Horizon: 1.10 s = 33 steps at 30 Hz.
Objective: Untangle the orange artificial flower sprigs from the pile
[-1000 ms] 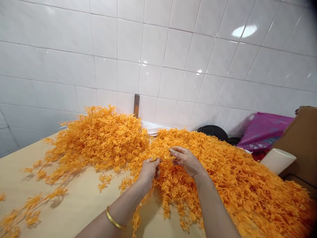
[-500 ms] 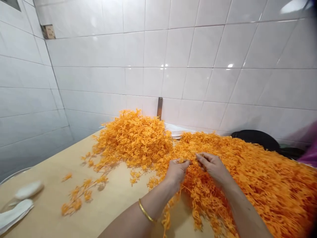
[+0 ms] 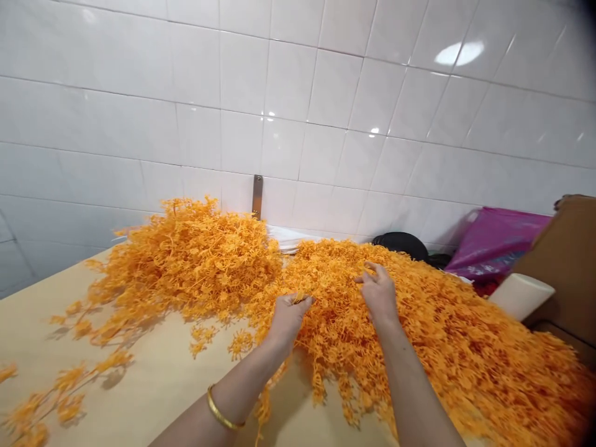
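Your L hand (image 3: 285,323) is pinching an orange sprig (image 3: 299,298) btwn thumb & fingers, at the R pile's (image 3: 447,329) left edge; your R hand (image 3: 380,299) is hovering over that pile, fingers part-bent & spread, can't tell if the tips are holding a strand. Sprig's prob light, springy plastic, not slippery; thin frills are likely snagging, maybe snapping if yanked, so you're better off gripping bare stem. Pile's looking spiky, tangled; table (image 3: 172,379) is showing smooth, wall tiles (image 3: 307,87) glossy.
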{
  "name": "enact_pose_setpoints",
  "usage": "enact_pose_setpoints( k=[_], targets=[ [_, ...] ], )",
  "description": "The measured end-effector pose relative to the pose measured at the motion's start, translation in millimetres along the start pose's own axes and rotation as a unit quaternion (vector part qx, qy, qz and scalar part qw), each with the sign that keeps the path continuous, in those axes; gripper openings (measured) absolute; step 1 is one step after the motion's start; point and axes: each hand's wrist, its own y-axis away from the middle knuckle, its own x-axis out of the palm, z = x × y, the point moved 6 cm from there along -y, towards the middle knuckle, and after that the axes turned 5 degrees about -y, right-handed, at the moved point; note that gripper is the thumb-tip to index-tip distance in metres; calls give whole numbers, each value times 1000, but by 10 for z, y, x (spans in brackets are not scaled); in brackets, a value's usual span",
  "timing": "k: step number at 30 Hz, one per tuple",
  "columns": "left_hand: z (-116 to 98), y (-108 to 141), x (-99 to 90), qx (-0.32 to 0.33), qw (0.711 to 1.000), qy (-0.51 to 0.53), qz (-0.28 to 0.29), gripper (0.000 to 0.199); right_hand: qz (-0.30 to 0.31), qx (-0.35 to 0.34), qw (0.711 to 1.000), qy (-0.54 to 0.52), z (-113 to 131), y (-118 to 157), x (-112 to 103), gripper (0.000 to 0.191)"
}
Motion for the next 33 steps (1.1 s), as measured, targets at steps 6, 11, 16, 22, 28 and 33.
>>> enact_pose_setpoints(
  k=[6, 11, 16, 22, 28, 33],
  targets=[
    [40, -24, 1, 9, 999, -42, -9, 15, 273, 11, 960, -62, 236, 278, 420, 38],
    [24, -10, 10, 13, 998, -54, 9, 20, 307, -25, 950, -54, 222, 341, 520, 32],
    [-15, 15, 62, 30, 997, -69, 21, 20, 141, -57, 987, -46, 96, 236, 495, 30],
    [-136, 45, 89, 88, 993, -74, 16, 20, 35, -81, 996, 9, 210, 358, 515, 25],
    [-323, 265, 209, 154, 979, -124, 48, 21, -63, -53, 995, 57, 100, 136, 104, 23],
    [-178, 264, 267, 79, 981, -155, 80, 24, -100, -57, 992, 60, 82, -45, -273, 14]
  ],
)
